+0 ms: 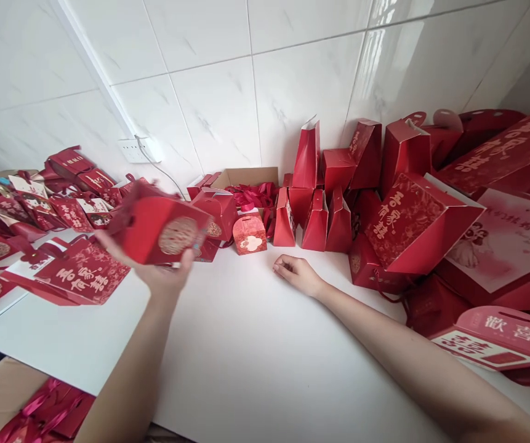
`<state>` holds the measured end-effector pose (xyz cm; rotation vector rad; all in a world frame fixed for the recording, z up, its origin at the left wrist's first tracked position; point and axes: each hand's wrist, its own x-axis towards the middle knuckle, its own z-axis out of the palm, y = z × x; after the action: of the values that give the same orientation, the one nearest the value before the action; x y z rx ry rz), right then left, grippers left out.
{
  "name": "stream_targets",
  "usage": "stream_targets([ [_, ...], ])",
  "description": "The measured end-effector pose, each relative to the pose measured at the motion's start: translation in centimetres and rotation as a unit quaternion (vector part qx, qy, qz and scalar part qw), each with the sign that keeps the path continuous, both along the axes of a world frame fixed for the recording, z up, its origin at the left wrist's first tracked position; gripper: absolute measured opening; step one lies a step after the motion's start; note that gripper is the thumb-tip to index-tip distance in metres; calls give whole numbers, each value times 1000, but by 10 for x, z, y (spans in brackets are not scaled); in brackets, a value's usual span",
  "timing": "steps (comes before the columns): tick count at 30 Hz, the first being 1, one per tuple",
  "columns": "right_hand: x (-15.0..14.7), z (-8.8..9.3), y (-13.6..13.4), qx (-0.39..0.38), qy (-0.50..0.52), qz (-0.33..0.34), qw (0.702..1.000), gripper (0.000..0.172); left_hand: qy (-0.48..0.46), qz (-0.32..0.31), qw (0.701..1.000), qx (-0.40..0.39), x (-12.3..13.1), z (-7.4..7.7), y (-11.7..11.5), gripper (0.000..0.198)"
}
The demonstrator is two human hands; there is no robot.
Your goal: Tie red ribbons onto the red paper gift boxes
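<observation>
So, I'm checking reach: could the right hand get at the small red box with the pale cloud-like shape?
Probably yes: the right hand rests on the white tabletop near the small red box, and nothing appears to stand between them.

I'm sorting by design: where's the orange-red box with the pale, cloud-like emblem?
In the head view, the orange-red box stands near the middle on the white table, in front of the open carton, left of the right hand.
</observation>
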<state>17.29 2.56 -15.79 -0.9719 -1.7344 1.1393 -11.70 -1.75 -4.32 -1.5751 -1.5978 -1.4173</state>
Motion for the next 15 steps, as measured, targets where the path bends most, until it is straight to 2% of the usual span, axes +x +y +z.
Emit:
stream_targets([
  [2, 1, 0, 0, -1, 16, -25, 1000, 29, -26, -141, 983, -112, 26, -22, -4, 139],
  [3, 3, 0, 0, -1, 26, -41, 999, 30, -28, -222, 959, -173, 39, -34, -6, 137],
  [4, 5, 0, 1, -2, 36, -58, 998, 31, -23, -307, 922, -233, 53, -47, -8, 136],
  [6, 13, -1, 6, -6, 53, -92, 994, 35, 4, -470, 819, -329, 75, -69, -14, 132],
  [7, 18, -2, 10, -10, 60, -106, 993, 36, 18, -512, 772, -377, 83, -77, -16, 128],
  [8, 23, -3, 14, -13, 65, -119, 991, 39, 28, -529, 742, -410, 89, -82, -18, 126],
  [9, 28, -4, 19, -18, 69, -133, 989, 41, 34, -531, 729, -429, 93, -86, -20, 123],
  [11, 36, -7, 28, -27, 75, -157, 984, 46, 51, -515, 736, -437, 95, -85, -22, 116],
  [13, 41, -9, 35, -34, 78, -174, 981, 49, 88, -510, 743, -424, 91, -75, -20, 108],
  [15, 43, -10, 39, -38, 74, -178, 981, 50, 144, -516, 732, -421, 87, -56, -13, 101],
])
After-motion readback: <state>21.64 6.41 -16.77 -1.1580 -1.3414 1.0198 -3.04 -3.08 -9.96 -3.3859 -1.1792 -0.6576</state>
